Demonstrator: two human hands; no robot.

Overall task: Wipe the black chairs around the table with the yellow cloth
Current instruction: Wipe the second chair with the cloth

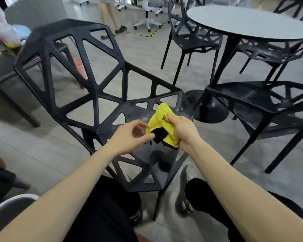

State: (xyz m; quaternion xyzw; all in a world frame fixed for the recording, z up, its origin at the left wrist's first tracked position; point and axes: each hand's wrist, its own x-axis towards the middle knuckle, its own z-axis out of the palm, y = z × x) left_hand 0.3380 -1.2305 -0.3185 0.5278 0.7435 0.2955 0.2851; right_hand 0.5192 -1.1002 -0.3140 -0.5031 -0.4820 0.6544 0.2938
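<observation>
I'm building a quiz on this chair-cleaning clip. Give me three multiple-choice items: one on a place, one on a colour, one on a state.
1. Where is the yellow cloth?
A. On the round table
B. Held above the nearest chair's seat
C. On the floor

2. What colour is the tabletop of the round table?
A. Light grey
B. Red
C. Yellow

3. What is the right hand doing?
A. Hanging idle
B. Pressing flat on the table
C. Gripping the cloth

Answers:
1 B: the cloth is bunched between both hands over the nearest black chair.
2 A: the top is pale grey on a black pedestal.
3 C: its fingers curl round the cloth, while the left hand pinches the cloth's edge.
</observation>
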